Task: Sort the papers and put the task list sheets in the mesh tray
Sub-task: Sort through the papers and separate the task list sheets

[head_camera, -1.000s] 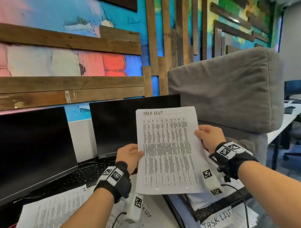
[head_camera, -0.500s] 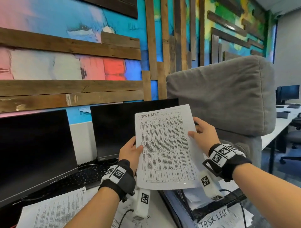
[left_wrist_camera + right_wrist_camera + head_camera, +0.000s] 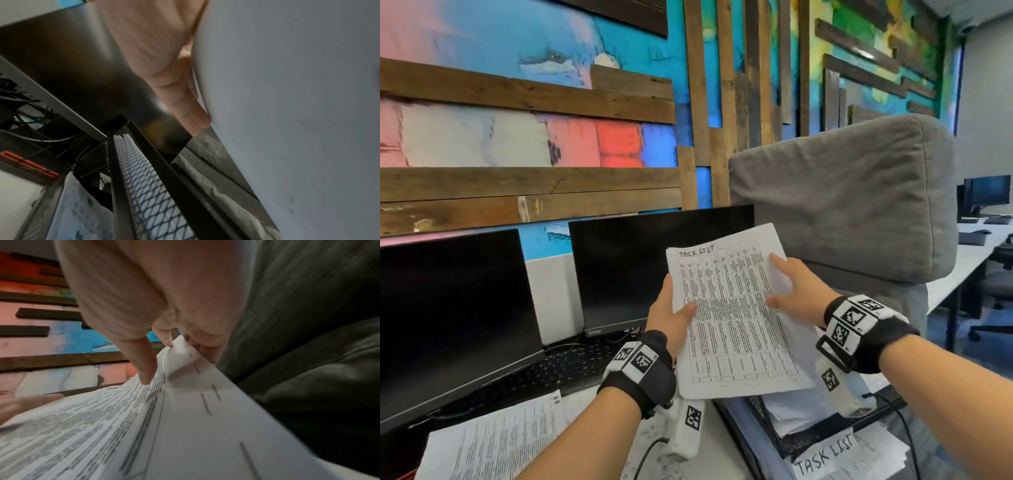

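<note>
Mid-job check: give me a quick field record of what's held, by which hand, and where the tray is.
held item: task list sheet, upright, handwritten TASK LIST heading
left hand: pinches the sheet's left edge
right hand: grips the right edge, thumb on the front
mesh tray: below the sheet, holds papers, TASK LIST label in front
sheet in tray: not yet

Task list sheet (image 3: 729, 318): white paper, dense printed table, "TASK LIST" handwritten at top left. Held up in the air, near upright and tilted slightly to the right, above the tray; right edge curling away from a second sheet (image 3: 779, 287) behind it.

Mesh tray (image 3: 760, 411): black wire mesh, on the desk at lower right, below the held sheets. Holds a stack of white papers (image 3: 791, 414). A white label (image 3: 822, 455) handwritten "TASK LIST" on its front edge.

Other papers (image 3: 493, 442): printed sheets lying flat on the desk at lower left.
</note>
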`<state>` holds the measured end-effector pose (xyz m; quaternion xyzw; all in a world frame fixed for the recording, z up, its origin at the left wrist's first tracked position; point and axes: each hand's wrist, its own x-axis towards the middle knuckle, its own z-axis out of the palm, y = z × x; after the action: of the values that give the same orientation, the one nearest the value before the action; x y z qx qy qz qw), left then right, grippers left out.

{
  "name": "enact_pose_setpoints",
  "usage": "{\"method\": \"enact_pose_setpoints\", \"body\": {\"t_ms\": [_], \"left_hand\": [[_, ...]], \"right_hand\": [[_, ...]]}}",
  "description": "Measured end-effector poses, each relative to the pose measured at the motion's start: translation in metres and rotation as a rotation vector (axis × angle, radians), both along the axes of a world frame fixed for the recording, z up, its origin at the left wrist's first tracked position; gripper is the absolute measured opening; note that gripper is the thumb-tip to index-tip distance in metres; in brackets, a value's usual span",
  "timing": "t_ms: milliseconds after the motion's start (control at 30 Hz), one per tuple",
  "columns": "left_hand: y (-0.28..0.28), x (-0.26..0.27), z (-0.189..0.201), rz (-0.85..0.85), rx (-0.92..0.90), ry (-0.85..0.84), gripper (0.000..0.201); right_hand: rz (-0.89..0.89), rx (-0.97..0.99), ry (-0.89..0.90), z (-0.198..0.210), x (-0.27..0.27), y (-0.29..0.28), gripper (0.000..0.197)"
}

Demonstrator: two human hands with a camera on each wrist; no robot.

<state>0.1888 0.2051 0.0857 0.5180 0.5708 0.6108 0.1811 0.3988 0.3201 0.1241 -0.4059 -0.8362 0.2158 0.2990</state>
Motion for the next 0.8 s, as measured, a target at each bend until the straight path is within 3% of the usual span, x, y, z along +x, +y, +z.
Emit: {"method": "enact_pose_setpoints", "body": {"t_ms": [133, 233, 433, 567, 700, 800], "left_hand": [[0.020, 0.017, 0.001, -0.099, -0.069, -0.061, 0.044], [0.033, 0.025, -0.001, -0.084, -0.291, -0.036, 0.031], [0.061, 0.014, -0.023, 0.049, -0.514, 0.463, 0.028], [0.073, 0.006, -0.031, 0.101, -0.548, 0.530, 0.018], [0.083, 0.003, -0.036, 0.150, -0.526, 0.519, 0.021], [0.082, 0.002, -0.037, 0.187, -0.482, 0.524, 0.023]], "right_hand": [[-0.080, 0.065, -0.155, -0.005, 0.022, 0.025, 0.083], [-0.125, 0.075, -0.288, -0.011, 0.039, 0.047, 0.077], [-0.131, 0.045, -0.417, -0.027, 0.040, 0.074, 0.065], [-0.083, 0.058, -0.481, -0.046, 0.027, 0.087, 0.050], [0.013, -0.009, -0.640, -0.052, 0.015, 0.086, 0.048], [0.078, -0.033, -0.691, -0.051, 0.008, 0.078, 0.034]]}}
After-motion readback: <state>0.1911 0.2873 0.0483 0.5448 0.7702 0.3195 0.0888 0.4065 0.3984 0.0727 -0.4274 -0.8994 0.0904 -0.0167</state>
